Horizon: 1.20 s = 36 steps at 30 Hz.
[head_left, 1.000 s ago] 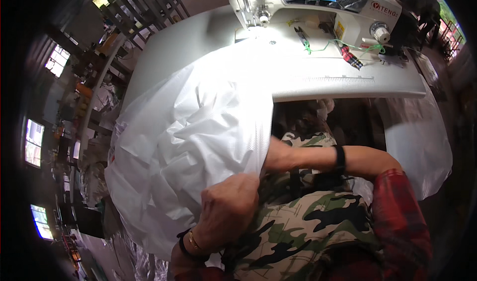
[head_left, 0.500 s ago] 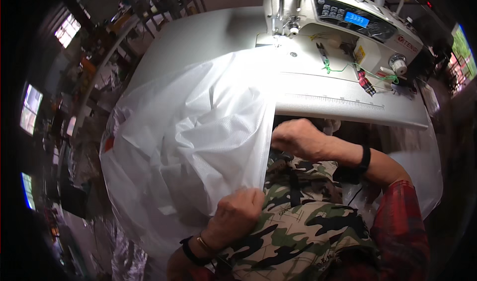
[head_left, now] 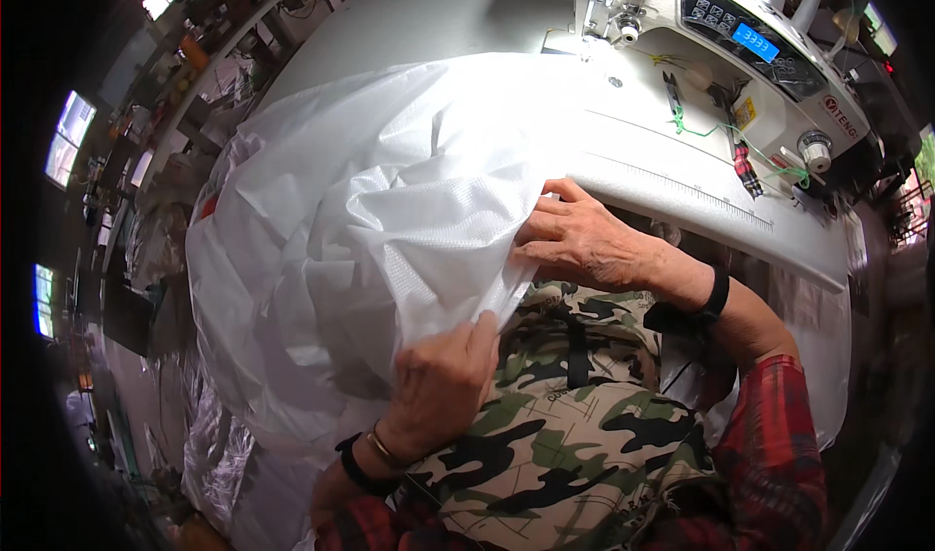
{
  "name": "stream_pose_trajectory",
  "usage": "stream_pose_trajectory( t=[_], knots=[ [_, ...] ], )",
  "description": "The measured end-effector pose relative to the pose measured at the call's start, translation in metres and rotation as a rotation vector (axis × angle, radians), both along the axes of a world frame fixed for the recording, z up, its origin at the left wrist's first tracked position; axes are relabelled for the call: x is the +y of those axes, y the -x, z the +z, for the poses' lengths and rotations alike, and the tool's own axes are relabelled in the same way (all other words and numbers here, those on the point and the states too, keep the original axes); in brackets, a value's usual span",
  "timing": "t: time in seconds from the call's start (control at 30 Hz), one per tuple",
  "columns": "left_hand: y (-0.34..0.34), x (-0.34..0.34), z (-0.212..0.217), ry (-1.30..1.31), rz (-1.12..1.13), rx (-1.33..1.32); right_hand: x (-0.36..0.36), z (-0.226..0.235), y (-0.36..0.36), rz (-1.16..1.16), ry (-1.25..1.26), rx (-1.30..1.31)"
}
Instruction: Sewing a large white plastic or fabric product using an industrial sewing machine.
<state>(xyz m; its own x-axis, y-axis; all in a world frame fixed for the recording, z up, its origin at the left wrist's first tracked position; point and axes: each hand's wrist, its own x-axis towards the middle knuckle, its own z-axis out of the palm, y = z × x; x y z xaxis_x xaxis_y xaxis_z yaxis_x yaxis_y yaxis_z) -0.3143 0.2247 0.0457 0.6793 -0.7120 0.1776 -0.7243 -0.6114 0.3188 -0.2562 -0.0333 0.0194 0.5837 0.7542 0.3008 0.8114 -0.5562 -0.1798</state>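
Note:
A large sheet of white woven fabric (head_left: pixel 321 229) spreads in loose folds over the left of the sewing table and hangs past its near edge. My left hand (head_left: pixel 443 380) is closed on the fabric's right edge, close to my lap. Farther up the same edge, my right hand (head_left: pixel 584 239) has its fingers bent over the cloth, gripping it; the fingertips are partly hidden in the folds. Under the bright lamp, the far end of the fabric reaches toward the needle area of a white sewing machine (head_left: pixel 662 10). Glare hides where the cloth meets the presser foot.
Black thread snips (head_left: pixel 672 98) with green thread lie on the machine bed, near a tool with a red plaid-wrapped handle (head_left: pixel 745 169). A ruler scale (head_left: pixel 682 186) runs along the table's front. Clear plastic sheeting (head_left: pixel 229 463) hangs at lower left. Cluttered shelving stands beyond the left side.
My right hand has moved from beside the fabric edge onto it, with its fingers over the cloth. My left hand sits higher, and the edge between them has bunched. The view has shifted slightly.

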Motion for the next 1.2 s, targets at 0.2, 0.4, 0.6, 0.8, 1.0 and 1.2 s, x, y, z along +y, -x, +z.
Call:
stream_pose_trajectory(
  t=[0.2,0.4,0.6,0.8,1.0,1.2],
  knots=[
    [-0.005,-0.011,0.006,0.15,0.007,0.069,0.004,-0.003,0.007,-0.004,-0.127,-0.027],
    [-0.009,-0.013,-0.004,0.315,0.11,0.212,0.006,-0.008,0.045,-0.15,-0.174,-0.042],
    [-0.021,-0.019,-0.017,0.105,0.014,0.285,0.019,-0.018,0.068,-0.173,-0.01,-0.226],
    [-0.021,-0.031,-0.025,-0.153,0.039,0.187,0.019,-0.025,0.074,-0.195,-0.006,-0.215],
    [-0.019,-0.029,-0.021,-0.043,0.04,0.269,0.024,-0.036,0.081,-0.617,-0.512,0.201],
    [-0.012,-0.045,-0.005,0.308,-0.097,0.149,0.03,-0.047,0.069,-0.685,-1.102,0.99]
  ],
)
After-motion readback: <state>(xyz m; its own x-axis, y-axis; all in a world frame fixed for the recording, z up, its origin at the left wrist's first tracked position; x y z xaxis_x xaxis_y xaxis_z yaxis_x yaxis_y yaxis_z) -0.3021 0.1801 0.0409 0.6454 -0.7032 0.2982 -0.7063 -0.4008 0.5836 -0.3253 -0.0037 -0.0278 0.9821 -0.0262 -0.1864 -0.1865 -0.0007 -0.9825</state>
